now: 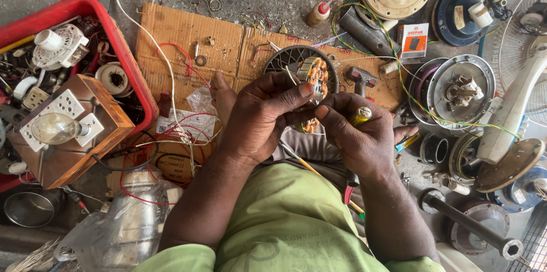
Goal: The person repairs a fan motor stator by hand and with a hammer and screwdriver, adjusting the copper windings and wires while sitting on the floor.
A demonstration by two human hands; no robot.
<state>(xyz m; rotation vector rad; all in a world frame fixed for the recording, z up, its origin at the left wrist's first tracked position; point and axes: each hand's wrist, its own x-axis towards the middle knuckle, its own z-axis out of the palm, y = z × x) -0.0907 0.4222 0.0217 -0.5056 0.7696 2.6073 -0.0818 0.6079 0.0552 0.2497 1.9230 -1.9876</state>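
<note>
Held between both hands above the cardboard (171,38): motor stator (315,75), pinched by left hand (263,113); right hand (359,138) closed around yellow-tipped tool (360,115).

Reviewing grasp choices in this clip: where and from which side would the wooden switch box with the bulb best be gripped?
Probably by the two long wooden side walls of the wooden box, coming from above. The top carries a glass bulb and white sockets, so gripping there looks risky. The box leans on the red crate; the exposed right wall seems easiest to reach. Both hands, left hand and right hand, are occupied.
</note>
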